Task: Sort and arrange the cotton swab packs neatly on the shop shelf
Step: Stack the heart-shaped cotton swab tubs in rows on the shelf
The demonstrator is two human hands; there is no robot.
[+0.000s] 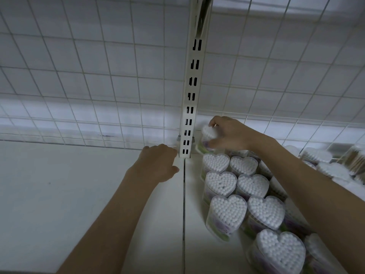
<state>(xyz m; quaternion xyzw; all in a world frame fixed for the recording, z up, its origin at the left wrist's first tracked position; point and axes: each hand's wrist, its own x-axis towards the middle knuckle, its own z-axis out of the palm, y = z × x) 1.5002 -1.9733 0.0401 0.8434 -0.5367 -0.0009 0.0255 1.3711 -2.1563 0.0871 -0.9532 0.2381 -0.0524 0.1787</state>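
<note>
Swab packs point(221, 182) right of upright point(189, 115)

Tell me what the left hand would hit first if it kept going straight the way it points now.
Probably the foot of the slotted upright post at the back of the shelf, or the wire grid panel just beside it. The left hand is already close; depth is hard to judge.
</note>
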